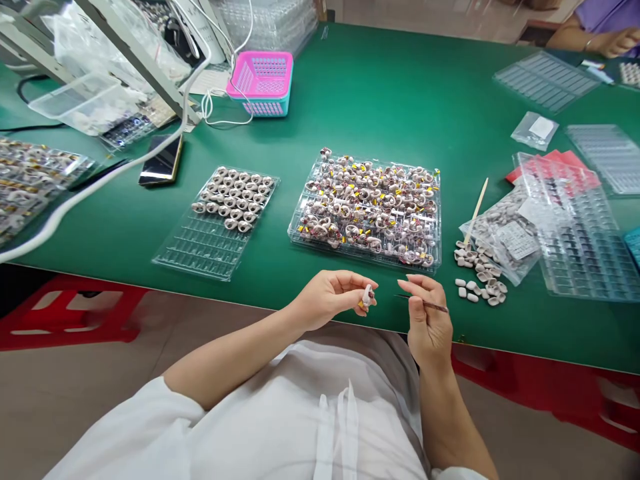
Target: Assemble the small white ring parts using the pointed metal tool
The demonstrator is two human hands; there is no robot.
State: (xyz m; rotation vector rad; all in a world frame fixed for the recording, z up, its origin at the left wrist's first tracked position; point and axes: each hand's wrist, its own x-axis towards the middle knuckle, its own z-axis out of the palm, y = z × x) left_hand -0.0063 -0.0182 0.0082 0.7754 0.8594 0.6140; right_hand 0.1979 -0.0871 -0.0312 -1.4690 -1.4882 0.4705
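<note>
My left hand (331,295) is closed in a pinch on a small white part (367,295) with a yellow bit, held over the near edge of the green table (370,87). My right hand (429,320) is closed on a thin dark tweezer-like tool (429,305) whose tip points left toward the part. Just beyond my hands lies a clear tray (367,208) heaped with several similar small parts. Left of it, another clear tray (218,223) holds several white parts in its far half. Loose white pieces (479,273) lie to the right of my right hand.
A wooden stick (475,212) leans on a bag of parts (505,230). Clear trays (583,247) stack at the right. A phone (161,160), a pink basket (262,81) and white cables sit at the back left. Another person's arm (595,41) rests at the far right corner.
</note>
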